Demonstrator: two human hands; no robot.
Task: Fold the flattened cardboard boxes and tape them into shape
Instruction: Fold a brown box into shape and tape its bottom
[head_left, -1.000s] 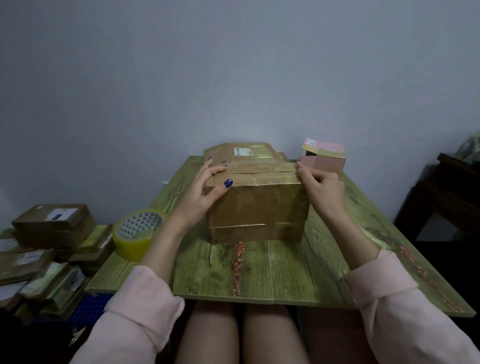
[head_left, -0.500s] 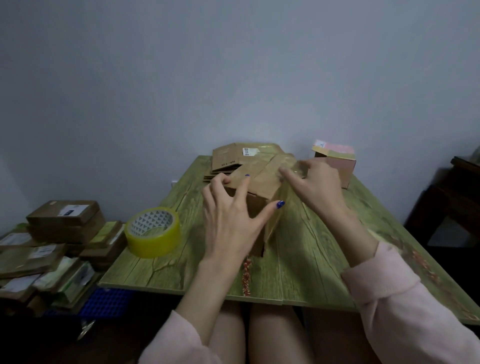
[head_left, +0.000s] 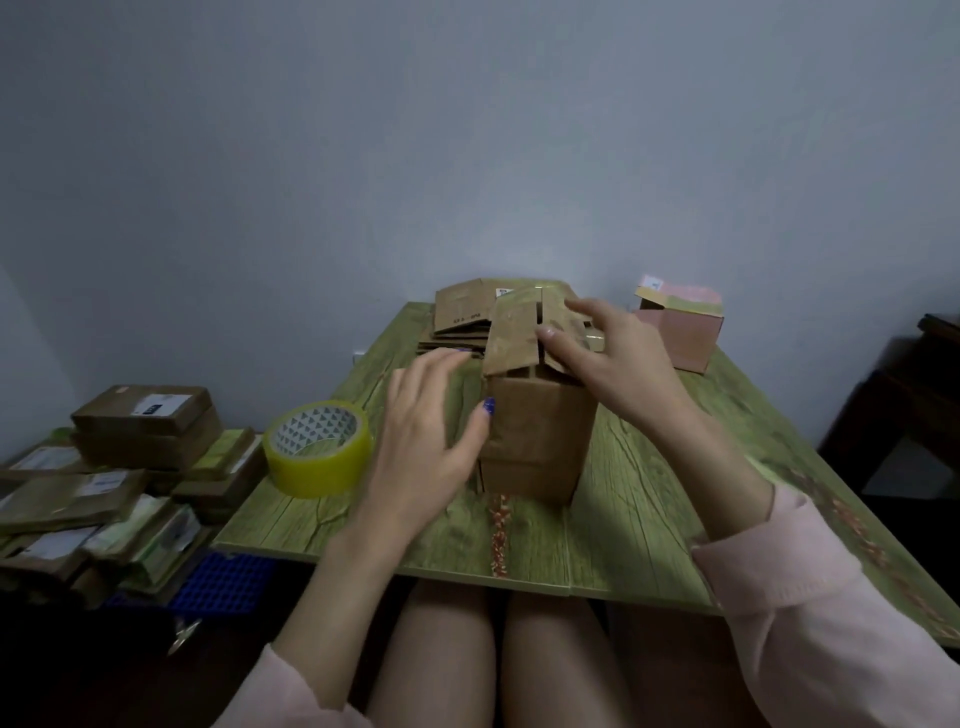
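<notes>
1. Lying on the floor at far left, a pile of brown parcels (head_left: 104, 467) sits next to a blue plastic grid (head_left: 228, 577); neither looks to belong to the step in hand.
2. A roll of yellow tape (head_left: 318, 449) lies flat on the green table (head_left: 649, 519) near its left edge, just beside the left hand and untouched.
3. The left hand (head_left: 431, 441) has its grip spread, fingers straight. Only the thumb tip touches the left wall of the brown box (head_left: 535, 441).
4. That box stands upright in the middle of the table. Its top flaps (head_left: 514, 332) are half raised and askew, with gaps between them, so the top seems not yet closed or taped.
5. The right hand (head_left: 618, 358) lies over the flaps from the right, grip loose and fingers straight, pressing down rather than pinching.
6. Flattened boxes (head_left: 462, 312) are stacked behind at the far edge. A pink box (head_left: 680, 327) stands well apart at right.
7. The likely risks:
   - The flaps may spring up if the right hand lifts before tape goes on.
   - The tall, narrow box may tip or slide, since only a thumb steadies it.
   - Reaching for the tape would take that steadying thumb away.
   - Flaps left crooked would leave the seam gaping under the tape.
</notes>
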